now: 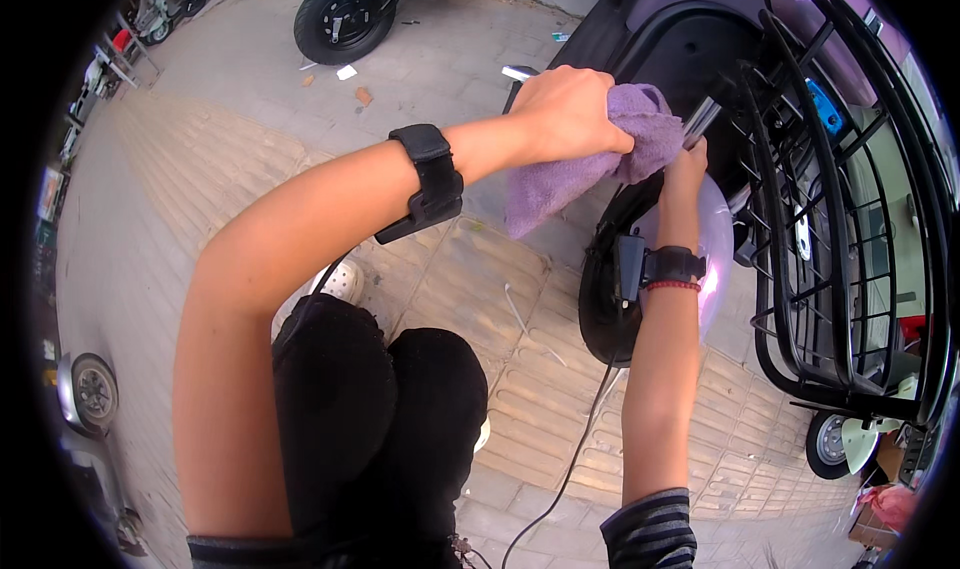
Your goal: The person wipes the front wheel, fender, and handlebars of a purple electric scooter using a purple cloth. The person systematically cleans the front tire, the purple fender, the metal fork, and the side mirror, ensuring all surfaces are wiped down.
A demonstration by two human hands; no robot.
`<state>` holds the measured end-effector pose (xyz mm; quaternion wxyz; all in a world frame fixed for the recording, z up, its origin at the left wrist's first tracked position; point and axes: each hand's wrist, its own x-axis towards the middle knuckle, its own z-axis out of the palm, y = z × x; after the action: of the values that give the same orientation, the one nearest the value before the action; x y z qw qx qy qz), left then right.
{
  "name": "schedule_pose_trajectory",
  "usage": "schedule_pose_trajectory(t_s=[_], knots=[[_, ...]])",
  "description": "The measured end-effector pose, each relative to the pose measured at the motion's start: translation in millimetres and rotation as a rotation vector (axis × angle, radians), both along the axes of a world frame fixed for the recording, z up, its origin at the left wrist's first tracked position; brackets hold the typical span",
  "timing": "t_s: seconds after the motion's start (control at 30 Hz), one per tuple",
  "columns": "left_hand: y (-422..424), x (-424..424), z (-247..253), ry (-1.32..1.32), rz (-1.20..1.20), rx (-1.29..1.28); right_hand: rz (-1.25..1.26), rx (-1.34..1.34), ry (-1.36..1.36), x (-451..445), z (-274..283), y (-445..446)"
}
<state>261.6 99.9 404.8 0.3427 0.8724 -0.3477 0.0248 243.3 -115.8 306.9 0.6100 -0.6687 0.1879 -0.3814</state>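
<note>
My left hand [562, 115] is closed on a purple cloth [637, 130], and one corner of the cloth hangs down below the wrist. Just beyond the bunched cloth a chrome fork tube [701, 121] of a purple scooter slants up toward the dark body panel. My right hand [685, 165] reaches up to the lower end of this tube, beside the cloth. Its fingers are mostly hidden, so I cannot tell whether it grips the tube or the cloth. Below it are the scooter's purple front fender [716, 246] and black front tyre [600, 299].
A black wire basket [817, 194] juts out on the right, close to my right arm. Dark cables run from both wrist straps. Textured paving [480, 284] lies around my knees. Another scooter's front wheel [345, 29] stands at the top, with paper scraps [346, 72] nearby.
</note>
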Motion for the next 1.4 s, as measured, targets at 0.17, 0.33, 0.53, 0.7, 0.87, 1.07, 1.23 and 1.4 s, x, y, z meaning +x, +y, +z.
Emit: schedule_pose_trajectory(t_s=[0.17,0.33,0.53,0.7,0.87,1.07,1.23,1.4], knots=[[-9.6,13.5,4.9,-0.085,0.145,-0.013,0.037,-0.023,-0.053,3.9,-8.1,-8.3],[-21.9,36.9,7.7,-0.082,0.15,-0.149,0.055,0.02,-0.038,4.5,-7.2,-3.4],[-57.7,69.2,2.4,-0.031,0.119,-0.316,0.095,0.072,0.016,0.5,-1.1,-10.6],[-104.8,105.2,19.4,-0.157,-0.088,-0.512,0.052,0.116,0.029,2.8,4.6,-10.9],[-172.9,134.0,33.0,-0.334,-0.354,-0.504,-0.046,0.152,0.099,9.8,11.9,2.3],[-214.8,143.0,38.2,-0.285,-0.741,-0.339,-0.22,0.116,0.173,16.2,15.9,-2.9],[-214.4,139.5,50.6,-0.424,-0.938,-0.292,-0.456,0.148,0.151,23.7,12.5,7.2],[-218.7,157.8,58.5,-0.281,-1.063,-0.184,-0.499,0.158,0.15,30.2,6.8,-0.9]])
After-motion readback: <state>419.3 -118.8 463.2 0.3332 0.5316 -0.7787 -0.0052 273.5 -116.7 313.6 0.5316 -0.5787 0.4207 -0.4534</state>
